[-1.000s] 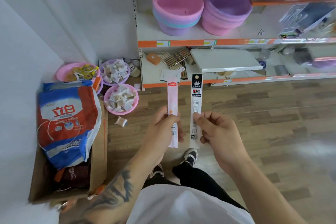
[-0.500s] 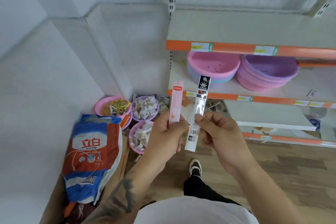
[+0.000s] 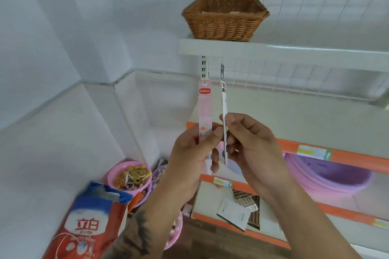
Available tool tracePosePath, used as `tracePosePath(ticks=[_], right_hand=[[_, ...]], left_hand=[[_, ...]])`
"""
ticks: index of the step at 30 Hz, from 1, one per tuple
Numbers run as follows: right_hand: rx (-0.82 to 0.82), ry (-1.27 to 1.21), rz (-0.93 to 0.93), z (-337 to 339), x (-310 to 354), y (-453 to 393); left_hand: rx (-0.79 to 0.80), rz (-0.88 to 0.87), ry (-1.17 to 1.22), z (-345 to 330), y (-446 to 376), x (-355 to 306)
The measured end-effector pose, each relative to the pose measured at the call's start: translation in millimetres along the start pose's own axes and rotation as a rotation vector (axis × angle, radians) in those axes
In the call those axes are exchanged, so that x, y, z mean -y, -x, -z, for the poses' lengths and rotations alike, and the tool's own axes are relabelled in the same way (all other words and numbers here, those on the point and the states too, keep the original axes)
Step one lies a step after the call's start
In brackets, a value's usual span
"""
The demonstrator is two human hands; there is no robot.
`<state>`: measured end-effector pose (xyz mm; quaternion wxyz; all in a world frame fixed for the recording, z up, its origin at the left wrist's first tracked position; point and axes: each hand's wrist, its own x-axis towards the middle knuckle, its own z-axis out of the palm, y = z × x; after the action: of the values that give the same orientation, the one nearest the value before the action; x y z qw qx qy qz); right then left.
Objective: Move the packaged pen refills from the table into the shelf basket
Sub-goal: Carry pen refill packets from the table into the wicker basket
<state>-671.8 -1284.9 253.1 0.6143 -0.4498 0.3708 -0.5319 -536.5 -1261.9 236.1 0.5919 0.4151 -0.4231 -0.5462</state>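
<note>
I see the white shelf (image 3: 294, 52) running across the far right, and on its left end sits the brown wicker basket (image 3: 225, 20), upright, with pale contents I cannot make out. Below it, near centre, both hands are raised side by side, each with one packaged refill. My left hand (image 3: 189, 160) pinches the pink refill pack (image 3: 205, 111) between thumb and fingers around its lower half. It is a long, narrow, flat sleeve, pale pink with a red label band near its top and a small hang hole above that. Its long axis stands nearly vertical, top end pointing up toward the shelf edge. My right hand (image 3: 250, 145) pinches the white refill pack (image 3: 224, 107), which I see almost edge-on: thin, white with dark print near the top, also upright, just right of the pink one and close to it without clearly touching.
</note>
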Motion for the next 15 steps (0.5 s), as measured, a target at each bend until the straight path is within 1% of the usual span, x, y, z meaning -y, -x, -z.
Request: tracePosePath(ticks=[6, 11, 15], right_hand=[[0.008, -0.014, 0.102, 8.5, 14.5, -29.4], [-0.057, 0.041, 0.169, 12.6, 22.7, -36.6], [-0.112, 0.118, 0.233, 16.0, 32.1, -38.0]], left_hand=[[-0.021, -0.030, 0.004, -18.2, -33.0, -15.4], [0.011, -0.009, -0.010, -15.4, -57.3, -24.2], [0.004, -0.032, 0.016, -17.2, -77.8, -36.0]])
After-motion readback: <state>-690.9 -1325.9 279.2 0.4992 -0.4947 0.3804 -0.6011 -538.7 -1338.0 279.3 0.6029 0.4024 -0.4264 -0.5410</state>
